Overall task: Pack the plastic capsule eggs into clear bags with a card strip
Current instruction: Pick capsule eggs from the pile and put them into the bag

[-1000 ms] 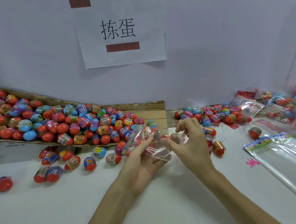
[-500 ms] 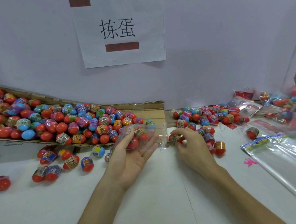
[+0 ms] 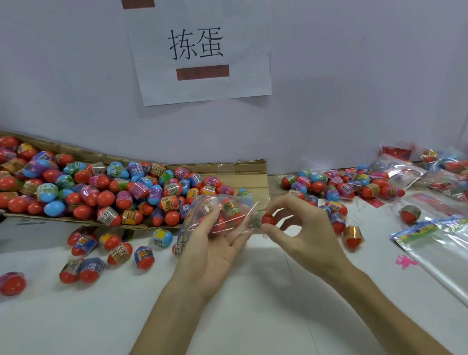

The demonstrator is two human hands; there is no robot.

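My left hand (image 3: 212, 242) lies palm up under a clear bag (image 3: 224, 214), thumb on top of it; several capsule eggs show through the plastic. My right hand (image 3: 300, 228) pinches a red capsule egg (image 3: 266, 219) at the bag's open mouth. A big heap of red, blue and wrapped eggs (image 3: 89, 187) fills the flattened cardboard (image 3: 243, 174) at the left. A smaller heap of eggs (image 3: 338, 186) lies just beyond my right hand.
Loose eggs (image 3: 89, 267) are scattered on the white table at the left. Empty clear bags with coloured card strips (image 3: 448, 242) lie at the right, filled bags (image 3: 434, 166) behind them. A paper sign (image 3: 198, 44) hangs on the wall.
My right hand picked an egg from the small heap and brought it to the bag's mouth. My left hand kept holding the bag and tilted its opening toward the right.
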